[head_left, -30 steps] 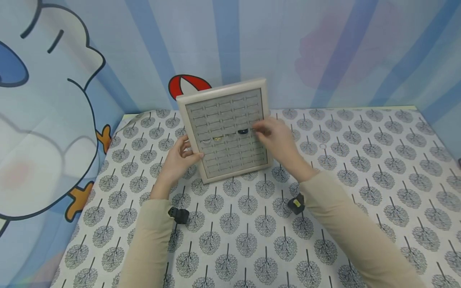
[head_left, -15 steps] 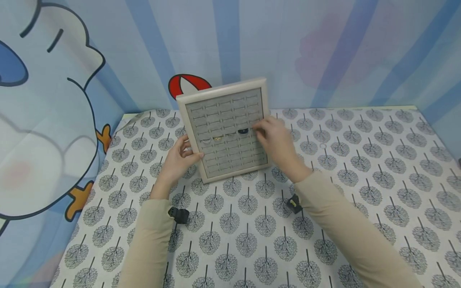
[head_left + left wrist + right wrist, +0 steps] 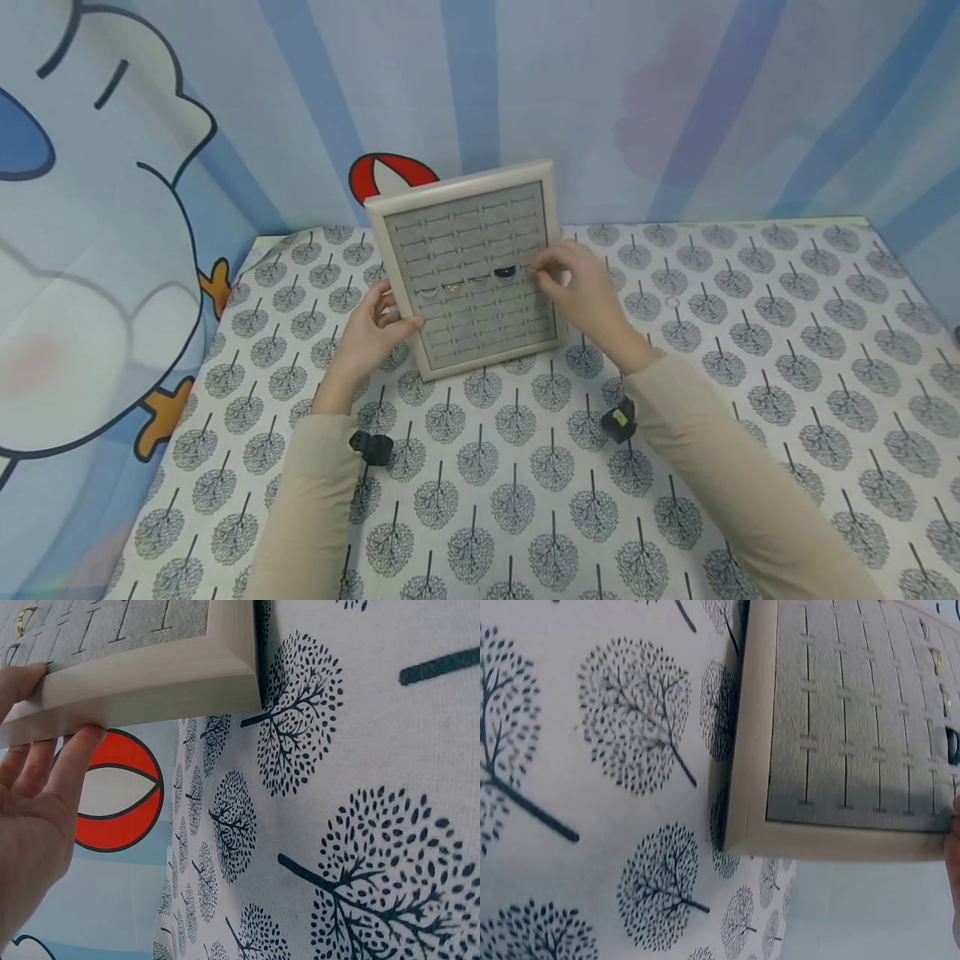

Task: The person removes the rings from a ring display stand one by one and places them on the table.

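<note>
A ring display board (image 3: 468, 242) with a pale wooden frame and grey slotted padding leans tilted back over the table. My left hand (image 3: 375, 329) grips its left frame edge, thumb on the front and fingers behind; the left wrist view shows this hand (image 3: 41, 780) close up. Along one row sit a silver ring (image 3: 428, 292), a gold ring (image 3: 453, 287), another thin silvery ring (image 3: 478, 279) and a black ring (image 3: 506, 272). My right hand (image 3: 581, 287) pinches a small ring, mostly hidden by the fingertips, at the slot right of the black one. Only part of that hand (image 3: 954, 862) shows in the right wrist view.
A loose ring (image 3: 672, 303) lies on the tree-patterned tablecloth (image 3: 480, 462) to the right of the board. Behind the table hangs a blue striped cartoon backdrop (image 3: 570, 108). Black wrist cameras, left (image 3: 372, 448) and right (image 3: 619, 420), stick out from the sleeves.
My right hand shifts slightly at the same slot, its wrist moving left and then back right. The left hand and the board stay nearly still.
</note>
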A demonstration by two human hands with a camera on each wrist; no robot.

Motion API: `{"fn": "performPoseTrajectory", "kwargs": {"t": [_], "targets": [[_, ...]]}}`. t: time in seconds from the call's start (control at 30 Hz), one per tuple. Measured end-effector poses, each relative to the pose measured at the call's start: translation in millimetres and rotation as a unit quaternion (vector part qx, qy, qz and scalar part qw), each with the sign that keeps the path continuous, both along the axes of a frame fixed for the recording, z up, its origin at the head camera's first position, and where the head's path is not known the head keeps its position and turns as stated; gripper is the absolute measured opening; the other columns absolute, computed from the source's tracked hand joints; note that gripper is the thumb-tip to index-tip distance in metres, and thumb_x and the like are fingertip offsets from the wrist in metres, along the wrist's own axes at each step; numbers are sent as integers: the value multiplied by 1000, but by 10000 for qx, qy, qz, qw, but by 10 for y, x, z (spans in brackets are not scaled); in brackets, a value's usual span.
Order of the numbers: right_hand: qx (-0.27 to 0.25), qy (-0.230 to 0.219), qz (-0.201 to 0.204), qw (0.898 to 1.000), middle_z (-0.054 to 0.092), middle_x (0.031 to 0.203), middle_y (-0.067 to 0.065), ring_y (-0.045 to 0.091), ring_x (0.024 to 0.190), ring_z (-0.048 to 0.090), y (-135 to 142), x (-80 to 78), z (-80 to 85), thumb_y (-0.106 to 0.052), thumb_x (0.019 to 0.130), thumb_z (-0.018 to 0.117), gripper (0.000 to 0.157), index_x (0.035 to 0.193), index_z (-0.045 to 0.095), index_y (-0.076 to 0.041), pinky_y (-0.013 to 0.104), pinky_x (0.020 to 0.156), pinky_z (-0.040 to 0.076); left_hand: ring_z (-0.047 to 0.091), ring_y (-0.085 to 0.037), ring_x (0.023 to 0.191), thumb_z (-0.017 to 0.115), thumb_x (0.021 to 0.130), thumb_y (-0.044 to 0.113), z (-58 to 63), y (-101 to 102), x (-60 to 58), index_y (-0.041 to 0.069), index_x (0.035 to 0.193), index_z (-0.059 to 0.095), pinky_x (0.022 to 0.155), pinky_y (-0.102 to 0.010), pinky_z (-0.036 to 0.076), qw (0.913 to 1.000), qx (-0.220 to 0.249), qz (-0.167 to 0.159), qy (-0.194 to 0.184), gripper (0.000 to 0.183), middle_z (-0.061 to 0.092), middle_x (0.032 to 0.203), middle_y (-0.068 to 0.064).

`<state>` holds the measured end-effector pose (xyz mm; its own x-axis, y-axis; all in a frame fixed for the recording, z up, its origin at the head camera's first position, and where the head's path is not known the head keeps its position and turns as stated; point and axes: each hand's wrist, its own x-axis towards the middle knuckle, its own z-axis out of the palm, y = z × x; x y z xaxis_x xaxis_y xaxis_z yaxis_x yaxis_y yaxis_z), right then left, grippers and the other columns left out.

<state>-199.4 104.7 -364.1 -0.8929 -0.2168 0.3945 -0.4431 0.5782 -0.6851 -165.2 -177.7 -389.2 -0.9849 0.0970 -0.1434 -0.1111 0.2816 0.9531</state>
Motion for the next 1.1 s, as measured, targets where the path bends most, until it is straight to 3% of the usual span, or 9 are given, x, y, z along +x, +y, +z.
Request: {"fn": "performPoseTrajectory", "kwargs": {"t": [0.37,0.57,0.73,0.87,1.1], "targets": [[-780,-778,55,9939,65,107,17,28,101,62,146,-46,-43,-2,88,61,14,100,65,2,38,96,52,50,-29,127,65,88,14,11,5,13,24,147,28,107,-45,44,10000,-41,20,-15,70,49,133,-10],[-1344,-1194,-564,9821,63,114,15,24,106,61,255,-75,-30,-12,91,60,21,108,62,0,35,99,51,51,-28,127,65,88,14,12,6,14,24,147,28,107,-45,44,9999,-91,40,-25,70,49,133,-10],[-1836,-1362,-1232,9657,64,116,5,7,102,59,427,-125,-13,-22,92,60,26,114,61,-7,28,97,51,51,-28,126,64,89,13,18,7,21,24,147,28,107,-45,44,9999,-119,43,-26,70,49,133,-10],[-2036,-1671,-1515,9527,61,115,-4,-1,100,54,585,-145,5,-29,93,59,33,121,58,-11,27,100,48,51,-28,127,64,89,12,24,12,25,24,147,28,107,-44,44,9999,-90,48,-20,70,49,134,-10],[-2252,-1996,-1899,9345,57,126,0,3,106,54,804,-180,-68,-35,94,56,40,129,53,-15,31,106,44,50,-28,128,64,89,14,33,19,28,24,148,27,108,-45,43,9999,-104,61,-32,70,48,135,-10]]}}
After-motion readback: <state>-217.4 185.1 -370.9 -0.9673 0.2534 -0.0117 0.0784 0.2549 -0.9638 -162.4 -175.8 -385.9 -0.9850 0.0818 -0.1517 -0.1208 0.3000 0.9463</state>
